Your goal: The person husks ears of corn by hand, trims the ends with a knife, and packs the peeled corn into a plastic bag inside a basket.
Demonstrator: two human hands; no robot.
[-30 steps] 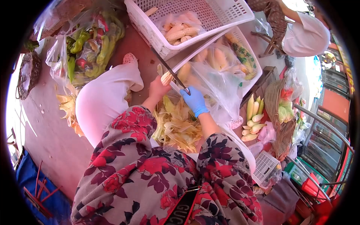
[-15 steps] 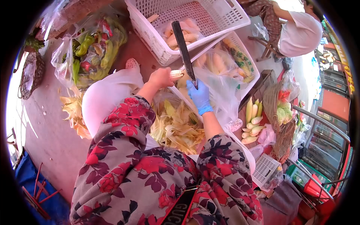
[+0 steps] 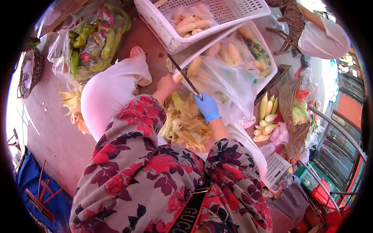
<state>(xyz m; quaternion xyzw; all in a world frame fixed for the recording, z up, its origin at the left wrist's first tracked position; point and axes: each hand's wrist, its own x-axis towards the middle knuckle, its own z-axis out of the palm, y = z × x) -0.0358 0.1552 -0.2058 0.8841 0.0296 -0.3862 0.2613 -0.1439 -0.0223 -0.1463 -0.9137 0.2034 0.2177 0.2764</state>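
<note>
My bare left hand is closed around an ear of corn, with its pale kernels showing beyond my fingers. In my blue-gloved right hand is a long dark knife. The blade slants up and to the left, edge-on to me, and passes right at the tip of the ear. Below both hands lies a heap of yellowish corn husks between my knees. Just beyond the knife, a clear plastic bag drapes over a white crate holding ears of corn.
Another white crate with bagged corn stands ahead. To the left sits a bag of green peppers. On the right are several corn ears, a brown basket and a seated person. A blue cloth lies at lower left.
The knife has dropped lower and turned from broadside to nearly edge-on, its blade now against the ear's end. My left hand has come slightly lower with the corn. The view has shifted a little.
</note>
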